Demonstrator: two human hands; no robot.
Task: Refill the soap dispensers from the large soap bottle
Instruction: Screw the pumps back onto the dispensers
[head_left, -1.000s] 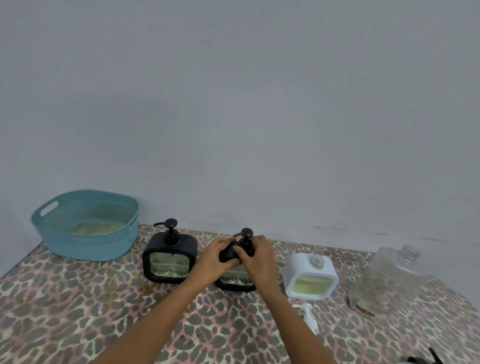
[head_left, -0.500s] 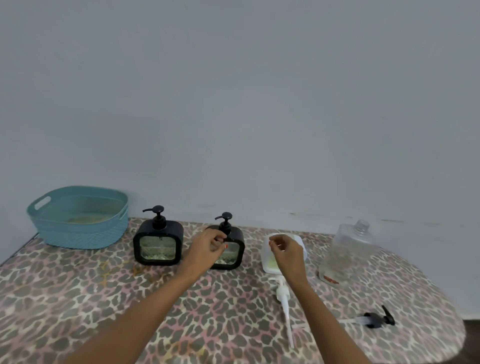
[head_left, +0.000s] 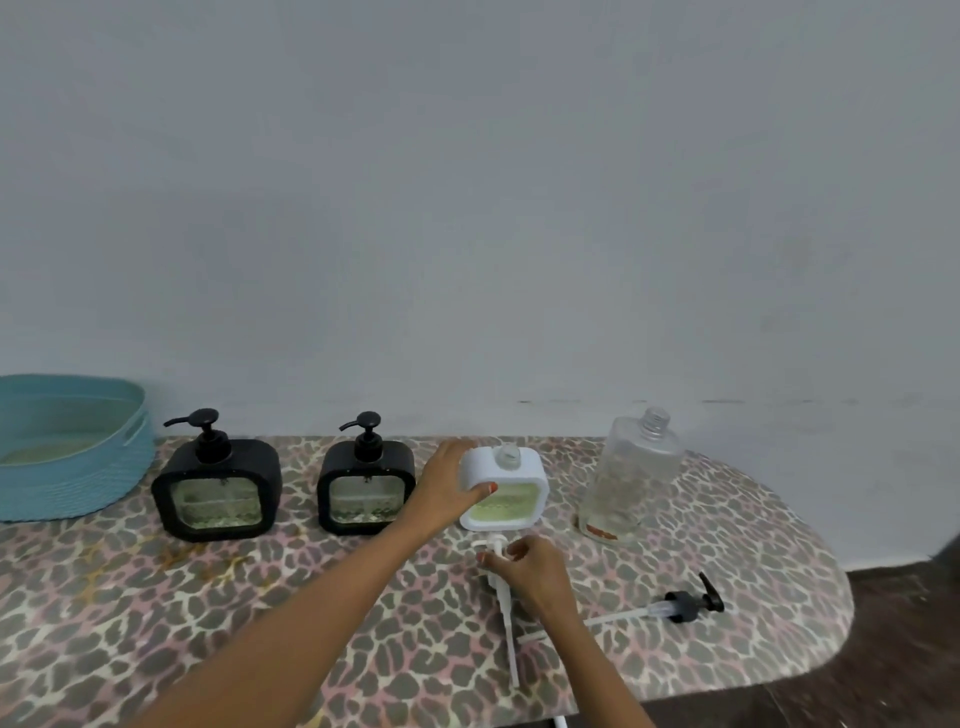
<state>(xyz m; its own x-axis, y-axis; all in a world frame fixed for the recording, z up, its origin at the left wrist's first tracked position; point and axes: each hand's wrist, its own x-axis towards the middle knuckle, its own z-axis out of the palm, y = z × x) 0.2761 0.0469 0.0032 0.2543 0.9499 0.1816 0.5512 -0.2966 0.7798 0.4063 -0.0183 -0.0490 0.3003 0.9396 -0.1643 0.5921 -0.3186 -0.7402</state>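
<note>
Left of centre: two square black pump dispensers (head_left: 215, 486) (head_left: 366, 486), capped, seemingly finished. Centre: left hand (head_left: 447, 488) clasping open white square dispenser (head_left: 506, 491); right hand (head_left: 530, 569) pinching white pump (head_left: 501, 587), awaiting refitting. Right: clear large soap bottle (head_left: 631, 475), nearly empty.

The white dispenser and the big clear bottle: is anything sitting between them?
No. In the head view, only bare leopard-print tabletop lies between the white dispenser and the large clear bottle.

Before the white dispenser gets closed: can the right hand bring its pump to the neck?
Probably yes: the right hand grips the white pump just before the white dispenser; its neck is uncovered.
</note>
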